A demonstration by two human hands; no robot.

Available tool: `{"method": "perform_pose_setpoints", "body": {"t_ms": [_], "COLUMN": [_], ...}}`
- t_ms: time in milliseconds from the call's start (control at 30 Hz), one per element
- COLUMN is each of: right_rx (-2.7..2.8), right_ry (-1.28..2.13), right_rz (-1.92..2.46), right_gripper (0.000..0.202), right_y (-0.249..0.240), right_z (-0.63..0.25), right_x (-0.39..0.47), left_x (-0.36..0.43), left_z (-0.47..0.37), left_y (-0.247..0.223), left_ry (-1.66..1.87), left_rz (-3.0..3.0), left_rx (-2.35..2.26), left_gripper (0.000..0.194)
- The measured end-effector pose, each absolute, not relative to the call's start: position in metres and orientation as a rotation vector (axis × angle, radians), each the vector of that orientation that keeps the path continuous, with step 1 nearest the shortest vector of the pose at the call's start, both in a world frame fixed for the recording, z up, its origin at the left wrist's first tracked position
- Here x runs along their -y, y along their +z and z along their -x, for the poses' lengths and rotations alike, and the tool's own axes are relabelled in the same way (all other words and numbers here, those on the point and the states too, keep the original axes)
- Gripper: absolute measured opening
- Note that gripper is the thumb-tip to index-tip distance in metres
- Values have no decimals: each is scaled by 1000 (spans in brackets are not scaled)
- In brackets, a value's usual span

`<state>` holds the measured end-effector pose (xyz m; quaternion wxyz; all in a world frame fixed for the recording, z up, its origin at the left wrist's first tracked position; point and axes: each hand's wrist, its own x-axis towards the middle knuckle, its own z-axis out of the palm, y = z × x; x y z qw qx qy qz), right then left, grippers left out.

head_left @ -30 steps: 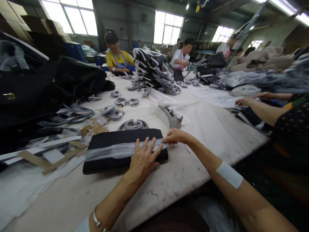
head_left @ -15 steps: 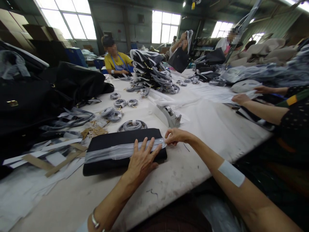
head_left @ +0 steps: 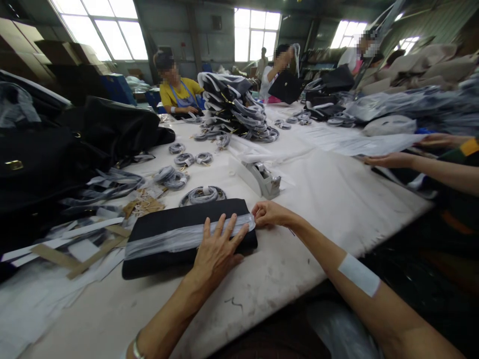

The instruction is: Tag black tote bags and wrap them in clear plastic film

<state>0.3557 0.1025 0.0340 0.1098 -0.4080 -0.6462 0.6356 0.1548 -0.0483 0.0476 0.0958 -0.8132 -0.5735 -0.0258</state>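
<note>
A black folded bag (head_left: 187, 212) lies flat on the table before me. Along its middle runs a strap wrapped in clear plastic (head_left: 160, 242). My left hand (head_left: 219, 244) rests palm down on the bag and wrapped strap, fingers spread. At the right end of the strap, my right hand (head_left: 267, 214) has its fingers pinched together against the bag's edge; what lies between the fingertips is too small to make out. Just behind that hand stands a grey tape dispenser (head_left: 260, 178). A coiled, plastic-wrapped strap (head_left: 204, 195) lies beyond the bag's far edge.
Black bags (head_left: 37, 164) pile up at left, above paper and card strips (head_left: 78, 249). Several coiled straps (head_left: 184, 159) dot the table (head_left: 337, 199). A tall stack of wrapped bags (head_left: 232, 104) stands behind. At right, a co-worker's hands (head_left: 392, 159) hold a white sheet (head_left: 359, 142).
My hands and the bag keep nearly the same pose, with the view shifted slightly. At right, the co-worker's hands have moved and the white sheet is spread wider. The hanging black bag behind has shifted.
</note>
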Motion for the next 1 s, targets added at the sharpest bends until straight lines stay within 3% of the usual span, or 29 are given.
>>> {"method": "perform_pose_setpoints", "body": {"t_ms": [333,500,667,833,900,1000], "right_rx": [1917,1776,1645,1795,1860,1722], "right_ry": [1579,1383,1428,1850,1674,1107], "right_rz": [1534,1504,1367,1412,1495,1555], "right_gripper": [28,20,36,38,32,26], "right_y": [27,32,19,29,44,71], "right_z": [-357,-357,-342,-370,-388,-407], "right_x": [-111,-87,-51,-61,-82,-123], "left_x": [49,49,49,49,49,48], "left_z": [-156,-156,-156,-157,-156,-155], "left_y": [48,47,47,43,41,39], "left_ry": [-87,-112,-120,-148,-166,-173], "left_rz": [2381,2395,2389,2366,2358,2367], "left_rx": [1723,1733,1744,1756,1761,1729], "left_gripper": [83,84,86,88,88,86]}}
